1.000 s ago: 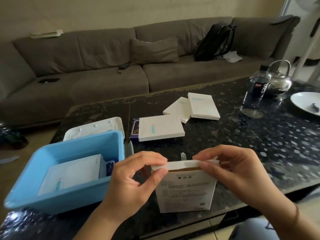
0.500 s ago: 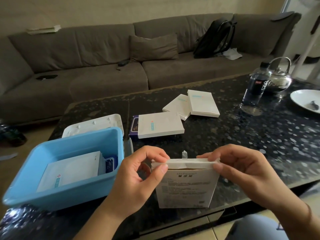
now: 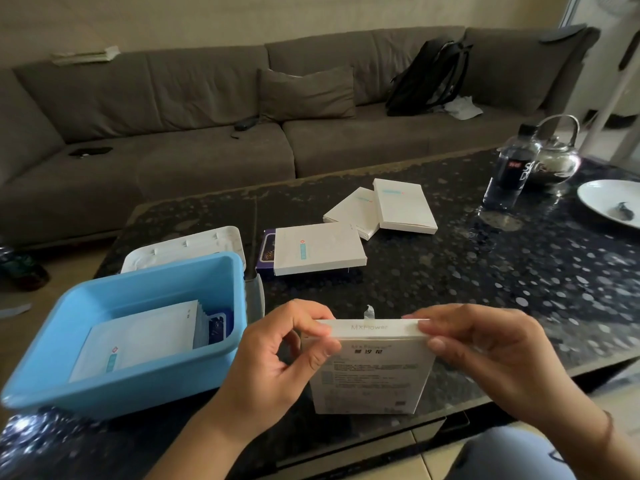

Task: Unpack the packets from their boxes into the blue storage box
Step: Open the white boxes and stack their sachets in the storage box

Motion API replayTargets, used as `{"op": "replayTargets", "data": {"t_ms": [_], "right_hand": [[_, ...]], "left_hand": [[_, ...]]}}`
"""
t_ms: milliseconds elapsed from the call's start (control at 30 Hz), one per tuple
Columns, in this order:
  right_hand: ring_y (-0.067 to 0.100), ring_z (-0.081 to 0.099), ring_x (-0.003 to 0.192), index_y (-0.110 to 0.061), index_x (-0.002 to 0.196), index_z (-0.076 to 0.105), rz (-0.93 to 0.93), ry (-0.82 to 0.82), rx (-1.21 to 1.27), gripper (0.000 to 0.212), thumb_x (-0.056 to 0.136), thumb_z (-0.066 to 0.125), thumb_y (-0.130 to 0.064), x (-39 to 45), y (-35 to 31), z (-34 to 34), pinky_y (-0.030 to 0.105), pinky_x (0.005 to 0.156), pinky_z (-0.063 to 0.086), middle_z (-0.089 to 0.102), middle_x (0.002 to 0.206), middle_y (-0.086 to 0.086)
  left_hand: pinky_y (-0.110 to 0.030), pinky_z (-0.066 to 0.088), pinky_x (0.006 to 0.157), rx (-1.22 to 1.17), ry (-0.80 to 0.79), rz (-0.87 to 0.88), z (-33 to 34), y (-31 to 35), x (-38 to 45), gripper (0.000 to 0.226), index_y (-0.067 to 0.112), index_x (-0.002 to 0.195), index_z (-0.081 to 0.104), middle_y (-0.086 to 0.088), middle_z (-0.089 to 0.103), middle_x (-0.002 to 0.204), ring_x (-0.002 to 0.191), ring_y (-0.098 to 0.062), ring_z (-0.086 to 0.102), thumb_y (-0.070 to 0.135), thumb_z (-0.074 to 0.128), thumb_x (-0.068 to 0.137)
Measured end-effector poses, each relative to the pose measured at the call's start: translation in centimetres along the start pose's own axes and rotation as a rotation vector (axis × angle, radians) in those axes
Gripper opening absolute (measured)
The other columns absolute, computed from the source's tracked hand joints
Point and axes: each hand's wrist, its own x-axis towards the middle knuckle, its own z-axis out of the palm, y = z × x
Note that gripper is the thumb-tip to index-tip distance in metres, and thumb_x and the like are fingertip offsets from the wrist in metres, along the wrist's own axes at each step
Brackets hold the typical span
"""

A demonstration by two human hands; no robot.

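White box stands upright, top flap pinched by both hands.

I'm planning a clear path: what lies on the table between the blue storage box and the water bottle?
In the head view, three white boxes lie between the blue storage box and the water bottle.

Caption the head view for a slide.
Both hands, left and right, pinch the top of an upright white cardboard box beside the blue plastic storage box.
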Motion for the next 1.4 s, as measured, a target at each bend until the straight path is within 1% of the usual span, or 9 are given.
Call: {"op": "replayTargets", "data": {"t_ms": [133,267,467,567,667,833,1033,1233,1400], "right_hand": [[0.007,0.071,0.088,-0.029,0.097,0.063,-0.211,-0.017,-0.319,0.027,0.084,0.066,-0.052,-0.1,0.6,0.2,0.024,0.068,0.058,0.068,0.112,-0.017],[0.004,0.069,0.095,-0.024,0.093,0.063,-0.154,0.01,-0.309,0.029,0.084,0.067,-0.051,0.6,-0.5,0.8,0.021,0.072,0.056,0.07,0.108,-0.018],[-0.006,0.064,0.095,-0.034,0.101,0.072,-0.073,-0.075,-0.503,0.038,0.08,0.059,-0.062,2.8,-2.3,2.6,0.017,0.077,0.051,0.069,0.099,-0.027],[-0.003,0.067,0.084,-0.031,0.086,0.075,-0.099,-0.032,-0.447,0.02,0.078,0.067,-0.047,3.1,-2.3,3.3,0.017,0.07,0.052,0.071,0.088,-0.023],[0.002,0.069,0.086,-0.024,0.085,0.077,-0.204,0.02,-0.438,0.014,0.08,0.072,-0.036,2.9,-1.7,3.7,0.03,0.073,0.058,0.072,0.09,-0.019],[0.009,0.069,0.09,-0.017,0.086,0.08,-0.4,0.116,-0.54,0.012,0.084,0.075,-0.028,2.5,-0.4,3.9,0.031,0.071,0.056,0.072,0.099,-0.009],[0.016,0.07,0.073,-0.01,0.085,0.08,-0.669,0.048,-0.68,0.008,0.083,0.077,-0.018,3.3,0.7,3.1,0.033,0.059,0.054,0.075,0.095,-0.001],[0.016,0.07,0.073,-0.014,0.085,0.08,-0.681,-0.027,-0.666,0.009,0.085,0.076,-0.022,4.5,0.3,2.8,0.034,0.06,0.054,0.074,0.097,-0.004],[0.027,0.069,0.076,-0.001,0.095,0.077,-0.886,-0.046,-0.903,0.014,0.083,0.076,-0.01,3.8,1.0,2.4,0.038,0.063,0.054,0.073,0.101,0.011]], "left_hand": [[-0.039,0.06,0.063,0.024,-0.009,0.052,0.1,0.0,0.1,0.021,0.025,0.09,0.058,0.012,0.066,0.106,0.099,-0.02,0.065,0.045,0.058,0.095],[-0.028,0.06,0.069,0.028,0.004,0.041,0.1,0.4,0.4,0.02,0.026,0.096,0.059,0.012,0.066,0.106,0.102,-0.016,0.065,0.046,0.059,0.094],[-0.015,0.054,0.072,0.114,-0.028,0.129,0.2,0.4,0.9,0.011,0.021,0.099,0.059,0.014,0.064,0.104,0.1,-0.01,0.063,0.032,0.059,0.095],[-0.018,0.054,0.079,0.138,-0.031,0.143,0.1,0.5,1.0,0.008,0.022,0.1,0.059,0.014,0.064,0.112,0.105,-0.009,0.063,0.028,0.061,0.095],[-0.028,0.055,0.09,0.194,-0.078,0.17,0.5,0.5,1.4,0.017,0.02,0.109,0.064,0.011,0.063,0.124,0.116,-0.008,0.061,0.029,0.063,0.095],[-0.038,0.057,0.08,0.122,-0.05,0.14,1.2,0.2,1.6,0.015,0.009,0.1,0.071,0.006,0.07,0.109,0.1,-0.014,0.067,0.021,0.066,0.093],[-0.04,0.056,0.079,0.106,-0.062,0.122,1.1,0.1,1.6,0.009,0.007,0.095,0.071,0.005,0.071,0.105,0.096,-0.018,0.068,0.015,0.068,0.092],[-0.036,0.056,0.079,0.14,-0.024,0.13,1.2,0.2,1.8,0.007,0.009,0.095,0.072,0.007,0.071,0.104,0.095,-0.013,0.067,0.014,0.068,0.092],[-0.039,0.057,0.076,0.037,-0.05,0.066,1.4,0.2,1.9,0.008,0.012,0.1,0.068,0.007,0.07,0.102,0.093,-0.02,0.067,0.015,0.064,0.094]]}}
